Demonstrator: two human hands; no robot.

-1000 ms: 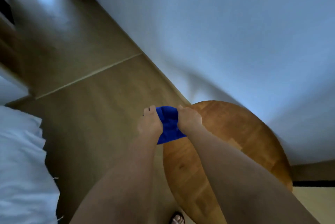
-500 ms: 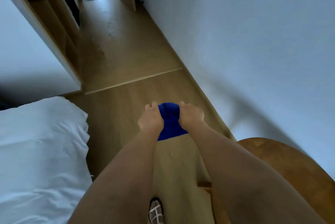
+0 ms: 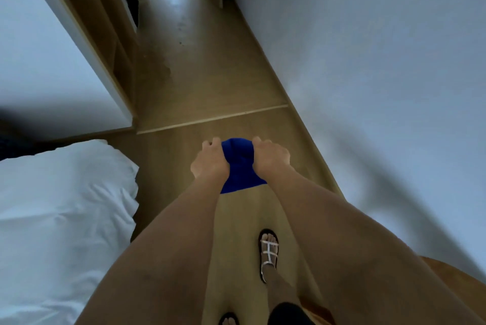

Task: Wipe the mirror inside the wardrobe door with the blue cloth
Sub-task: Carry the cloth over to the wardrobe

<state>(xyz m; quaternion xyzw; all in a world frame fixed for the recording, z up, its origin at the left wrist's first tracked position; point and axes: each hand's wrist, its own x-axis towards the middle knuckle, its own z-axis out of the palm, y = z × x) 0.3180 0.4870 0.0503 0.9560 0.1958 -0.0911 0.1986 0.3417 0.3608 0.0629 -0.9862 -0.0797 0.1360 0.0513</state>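
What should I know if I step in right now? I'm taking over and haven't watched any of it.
Left hand: grips the blue cloth on its left side.
Right hand: grips the cloth's right side.
The cloth is bunched between both hands, held in the air above the wooden floor.
A wardrobe stands ahead on the left; no mirror shows in this view.
Done: cloth in hand.
Left: reach the mirror inside the wardrobe door and wipe it.

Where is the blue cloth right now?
In the head view the blue cloth hangs mid-frame, gripped between the left hand and the right hand, above the wooden floor, with the white bed to its left.
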